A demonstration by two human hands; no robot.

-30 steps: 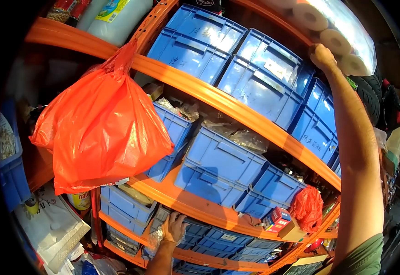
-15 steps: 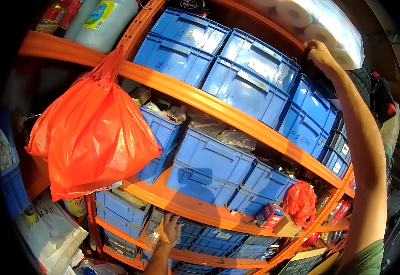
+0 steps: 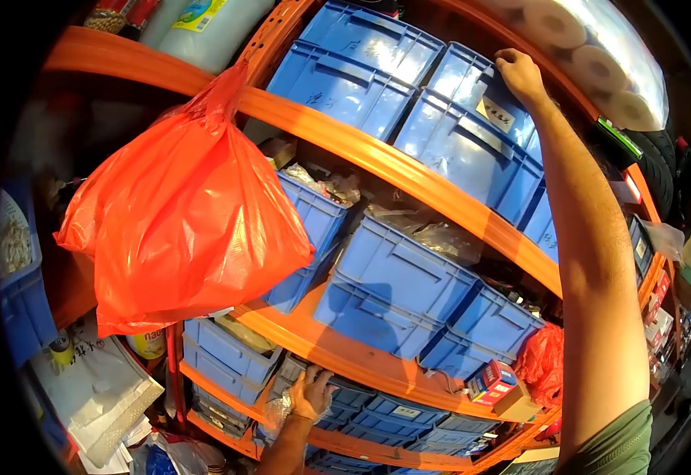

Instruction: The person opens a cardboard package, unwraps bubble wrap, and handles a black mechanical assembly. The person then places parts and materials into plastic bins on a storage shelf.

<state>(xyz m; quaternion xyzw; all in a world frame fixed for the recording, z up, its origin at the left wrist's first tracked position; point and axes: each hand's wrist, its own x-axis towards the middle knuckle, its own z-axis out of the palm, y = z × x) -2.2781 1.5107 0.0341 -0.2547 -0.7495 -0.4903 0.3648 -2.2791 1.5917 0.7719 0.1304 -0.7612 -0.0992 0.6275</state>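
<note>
My right hand [image 3: 521, 75] is raised to the top shelf, its fingers bent over the upper rim of a blue plastic bin [image 3: 460, 79]. This bin is stacked on another blue bin [image 3: 472, 154] and has a paper label on its front. Low down, my left hand [image 3: 311, 393] is by the lower shelf edge, fingers bent toward the grey-blue bins [image 3: 348, 400]. Crumpled clear plastic [image 3: 278, 409] shows on both sides of that hand and appears gripped in it; the palm is hidden.
A full red plastic bag [image 3: 191, 206] hangs from the orange shelf frame at left. Blue bins [image 3: 405, 265] line the middle shelf, near a small red-and-blue box [image 3: 492, 382] and another red bag [image 3: 541, 364]. Wrapped paper rolls [image 3: 599, 67] lie at the top right.
My right hand has moved left along the top shelf, from near the paper rolls to the middle bin's rim. The view has shifted; my left hand stays by the lower shelf.
</note>
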